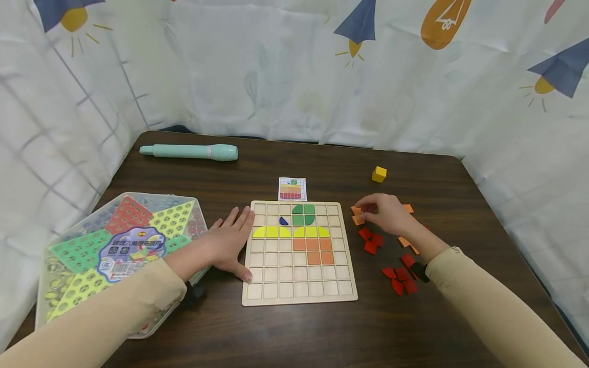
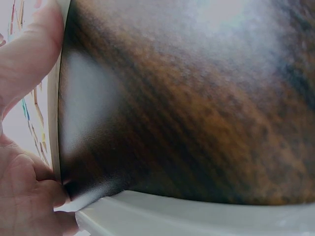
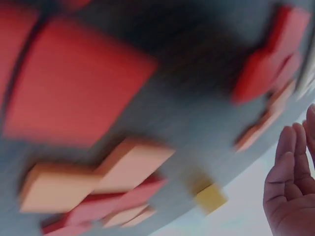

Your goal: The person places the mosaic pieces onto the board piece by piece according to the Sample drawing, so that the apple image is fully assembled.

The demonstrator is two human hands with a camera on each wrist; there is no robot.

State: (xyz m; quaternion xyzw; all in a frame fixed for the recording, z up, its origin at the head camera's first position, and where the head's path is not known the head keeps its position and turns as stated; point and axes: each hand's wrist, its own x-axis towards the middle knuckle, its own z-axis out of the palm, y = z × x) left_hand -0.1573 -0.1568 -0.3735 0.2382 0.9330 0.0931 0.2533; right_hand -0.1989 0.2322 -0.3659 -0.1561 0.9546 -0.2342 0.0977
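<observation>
The wooden grid board [image 1: 300,301] lies in the middle of the table, with green, yellow, orange and dark blue pieces set in its squares. Spread over its left edge, my left hand [image 1: 225,245] rests with the thumb near the lower corner. In the left wrist view, that hand's thumb [image 2: 29,54] lies along the board's edge. My right hand [image 1: 385,212] hovers right of the board, its fingertips right at two orange square tiles [image 1: 358,220]. The right wrist view has its fingers [image 3: 289,162] loosely bent, with no tile visible between them.
Red pieces [image 1: 370,247] lie right of the board, with more red pieces [image 1: 401,274] nearer me. A yellow cube [image 1: 379,174] stands at the back. A pattern card [image 1: 292,195] touches the board's far side. The clear box [image 1: 87,204] fills the left; a turquoise tube [image 1: 184,151] lies behind.
</observation>
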